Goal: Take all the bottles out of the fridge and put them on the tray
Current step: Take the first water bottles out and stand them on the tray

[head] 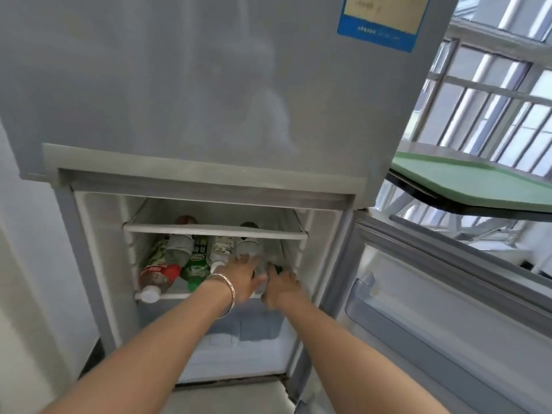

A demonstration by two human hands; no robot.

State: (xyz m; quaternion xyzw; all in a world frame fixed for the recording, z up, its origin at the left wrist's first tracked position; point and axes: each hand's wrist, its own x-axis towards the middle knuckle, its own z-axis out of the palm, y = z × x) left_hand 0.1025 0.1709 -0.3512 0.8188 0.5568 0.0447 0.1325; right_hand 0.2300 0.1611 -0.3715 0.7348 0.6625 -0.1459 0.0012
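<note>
Grey fridge [194,85] fills the upper left and centre of the frame, upper door shut, blue-edged label [380,20] at top centre-right. Lower door [448,294] swung open toward the lower right, its clear door bin [363,289] visible on the inner face.

Inside, a white wire shelf [215,231] crosses the centre; below it a second shelf carries the bottles lying on their sides, caps toward me. From the left I see: red-labelled bottle [158,274] with white cap, a clear bottle [179,248] partly over it, green bottle [195,267], a pale-labelled white-capped bottle [219,252], then a clear bottle [248,248] at centre. Two more caps show blurred behind the upper shelf.

Left hand [243,277], bangle [225,294] on the wrist, reaches onto the lower shelf, fingers spread over the centre clear bottle; I cannot tell whether it grips. Right hand [282,286] just beside it at centre-right, fingers loosely spread near a dark green cap [277,268]; motion blur, grip unclear.

Green tray [478,183] sits at the right edge, on a dark-edged surface beside the fridge, nothing visible on it. Behind it, barred windows [493,94] in bright daylight. White wall [21,234] at left, pale floor at the bottom.
</note>
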